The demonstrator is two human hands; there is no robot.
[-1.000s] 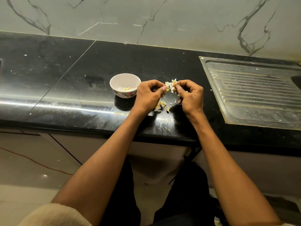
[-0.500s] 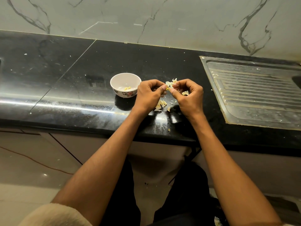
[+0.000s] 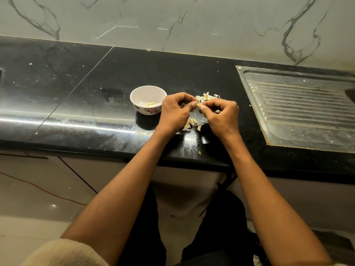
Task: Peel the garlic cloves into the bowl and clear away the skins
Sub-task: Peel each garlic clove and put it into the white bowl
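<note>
A person sits at a black stone counter (image 3: 80, 89), seen from above, both bare forearms reaching forward. The left hand (image 3: 175, 112) and right hand (image 3: 221, 117) meet above the counter's middle, near its front edge, fingers curled, thumb and forefinger tips of both pinching one small yellowish garlic clove (image 3: 198, 105) between them. The clove is tiny and mostly hidden by the fingertips.

Just left of the left hand stands a small white floral bowl (image 3: 148, 91), with a few peeled pieces (image 3: 150, 103) lying in its bottom. A heap of papery skins (image 3: 206, 96) lies behind the hands, and more loose skin scraps (image 3: 189, 123) lie beneath them, toward the front edge. A steel draining board (image 3: 299, 106) fills the counter's right end.

Judging from this, the clove is light, firm and likely slippery once bare, so it is best held at its two ends while a nail lifts the skin. The skins look dry, weightless and brittle, apt to scatter; sweeping them together should suit better than picking
</note>
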